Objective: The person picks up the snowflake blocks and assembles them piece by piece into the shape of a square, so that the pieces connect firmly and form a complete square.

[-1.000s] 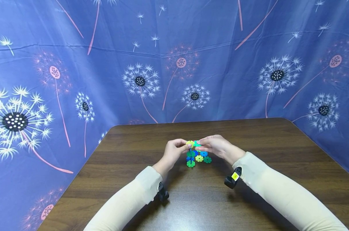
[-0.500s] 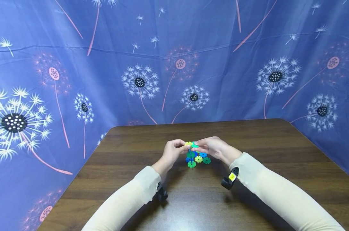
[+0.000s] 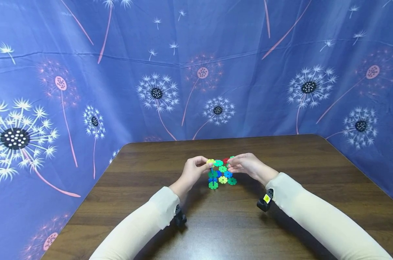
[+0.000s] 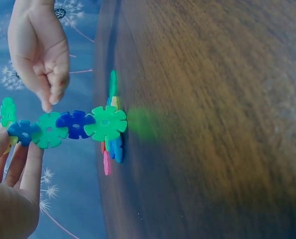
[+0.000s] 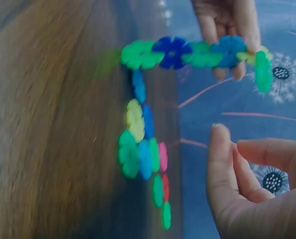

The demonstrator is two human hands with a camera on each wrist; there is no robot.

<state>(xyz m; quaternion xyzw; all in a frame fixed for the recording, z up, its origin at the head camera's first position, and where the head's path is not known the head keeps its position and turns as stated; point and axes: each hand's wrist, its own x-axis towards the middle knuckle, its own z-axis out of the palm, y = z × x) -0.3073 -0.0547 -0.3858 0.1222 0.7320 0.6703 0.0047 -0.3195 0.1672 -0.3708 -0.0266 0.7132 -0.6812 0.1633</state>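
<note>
My left hand [image 3: 192,172] pinches the yellow notched disc [image 3: 210,162] topping an upright column of slotted plastic discs. That column runs through a blue disc [image 4: 23,133], a green one, a dark blue disc [image 4: 75,124] and a bottom green disc [image 4: 105,123] close over the table. From the yellow disc, a light green disc [image 5: 263,72] juts toward my right hand [image 3: 248,167]. The right hand's fingers are loosely bent with nothing between them, beside the column's top and apart from it in the right wrist view.
Behind the column are several other discs, among them a yellow disc [image 3: 223,180], a green disc [image 3: 232,181] and a red disc [image 3: 226,160]. They are on the brown wooden table [image 3: 216,224]. A blue dandelion-print cloth [image 3: 264,90] hangs behind it.
My right hand has moved off the light green disc toward the right, uncovering that disc and the red one behind. The left hand keeps its pinch on the yellow disc.
</note>
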